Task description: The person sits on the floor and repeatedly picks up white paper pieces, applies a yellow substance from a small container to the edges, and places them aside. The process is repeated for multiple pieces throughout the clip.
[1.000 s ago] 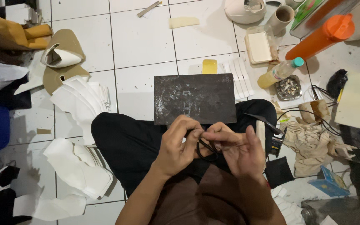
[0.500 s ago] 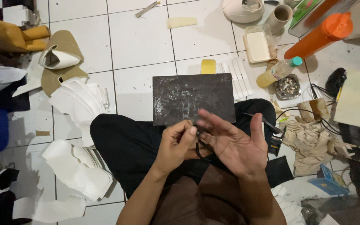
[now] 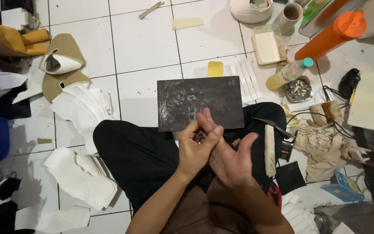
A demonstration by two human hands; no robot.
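Observation:
I sit cross-legged on a white tiled floor, with a dark scuffed rectangular board (image 3: 200, 103) lying in front of my knees. My left hand (image 3: 194, 149) hovers over my lap at the board's near edge, its fingers curled around a small dark piece (image 3: 200, 137) that is mostly hidden. My right hand (image 3: 232, 164) is open, palm up. Its fingers rest against the left hand's fingers, and it grips nothing that I can see.
Stacks of white cut pieces (image 3: 83, 108) lie to the left, with more lower down (image 3: 85, 180). To the right are an orange bottle (image 3: 330, 35), a small yellow bottle (image 3: 287, 74), an ashtray (image 3: 298, 89), a white stick (image 3: 269, 149), a crumpled cloth (image 3: 321, 143) and cables.
The right hand has let go and spread open, palm up, against the left hand. The left hand has stayed curled on the small dark piece and rose slightly toward the board.

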